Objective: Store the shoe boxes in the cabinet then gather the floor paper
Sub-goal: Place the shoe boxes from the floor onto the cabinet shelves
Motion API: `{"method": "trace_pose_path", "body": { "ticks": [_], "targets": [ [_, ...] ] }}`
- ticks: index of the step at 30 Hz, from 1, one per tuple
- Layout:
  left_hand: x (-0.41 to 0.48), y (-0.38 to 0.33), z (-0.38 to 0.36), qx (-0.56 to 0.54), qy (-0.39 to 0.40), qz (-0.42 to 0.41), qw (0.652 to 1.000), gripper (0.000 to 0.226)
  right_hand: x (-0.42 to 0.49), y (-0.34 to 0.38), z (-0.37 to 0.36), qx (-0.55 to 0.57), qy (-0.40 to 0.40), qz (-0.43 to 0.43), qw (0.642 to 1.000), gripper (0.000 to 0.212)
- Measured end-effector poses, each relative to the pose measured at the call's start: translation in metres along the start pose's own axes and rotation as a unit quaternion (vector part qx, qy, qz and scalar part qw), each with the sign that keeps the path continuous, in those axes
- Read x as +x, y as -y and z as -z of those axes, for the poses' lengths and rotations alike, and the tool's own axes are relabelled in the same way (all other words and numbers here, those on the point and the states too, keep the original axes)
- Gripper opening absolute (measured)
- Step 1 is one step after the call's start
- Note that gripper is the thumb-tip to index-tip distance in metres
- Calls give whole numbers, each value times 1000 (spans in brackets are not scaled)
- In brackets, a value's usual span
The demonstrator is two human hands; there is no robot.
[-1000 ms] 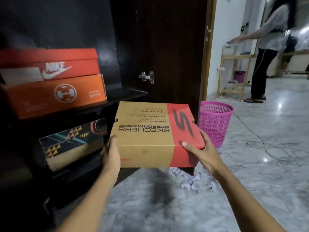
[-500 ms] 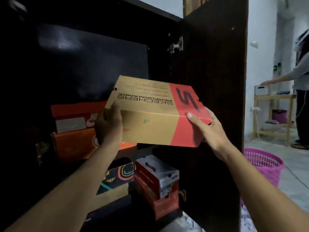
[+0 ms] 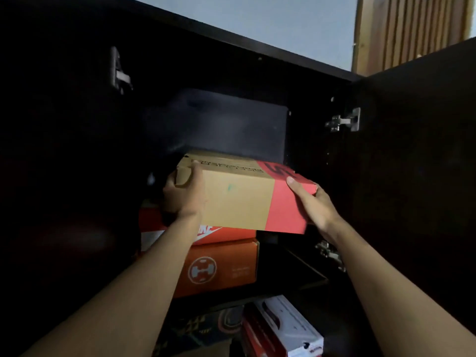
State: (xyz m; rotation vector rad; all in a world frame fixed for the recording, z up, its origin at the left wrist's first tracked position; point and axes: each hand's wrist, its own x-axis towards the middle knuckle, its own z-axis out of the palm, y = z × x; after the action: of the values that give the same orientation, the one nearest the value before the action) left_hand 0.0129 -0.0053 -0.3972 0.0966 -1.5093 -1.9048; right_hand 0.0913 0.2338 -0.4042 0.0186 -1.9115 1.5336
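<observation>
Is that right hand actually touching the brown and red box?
Touching. The head view shows the right hand gripping the red end of the box, its thumb lying across the top edge.

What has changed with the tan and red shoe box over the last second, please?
The tan and red shoe box rose from low over the floor into the upper part of the cabinet, above the red Nike box. The left hand and the right hand kept hold of its two ends throughout. The Nike box stayed stacked on the orange box.
</observation>
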Motion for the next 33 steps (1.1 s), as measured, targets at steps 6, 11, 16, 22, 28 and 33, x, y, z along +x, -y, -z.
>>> {"method": "trace_pose_path", "body": {
  "ticks": [6, 11, 16, 22, 28, 33],
  "targets": [
    [34, 24, 14, -35, 12, 42, 998, 102, 22, -3, -42, -14, 43, -20, 999, 47],
    [37, 40, 21, 126, 48, -50, 990, 89, 40, -6, -69, -152, -13, -25, 988, 73],
    [27, 66, 31, 344, 13, -318, 883, 92, 45, -1, -90, -270, -46, 8, 962, 76],
    [57, 78, 29, 420, 56, -296, 856, 88, 51, -16, -110, -273, 39, 38, 961, 92],
    [73, 79, 22, 440, 99, -218, 866, 89, 64, -38, -141, -328, 114, 43, 937, 90],
    [68, 78, 13, 443, 107, -215, 864, 93, 71, -49, -145, -346, 119, 20, 931, 88]
  ]
}}
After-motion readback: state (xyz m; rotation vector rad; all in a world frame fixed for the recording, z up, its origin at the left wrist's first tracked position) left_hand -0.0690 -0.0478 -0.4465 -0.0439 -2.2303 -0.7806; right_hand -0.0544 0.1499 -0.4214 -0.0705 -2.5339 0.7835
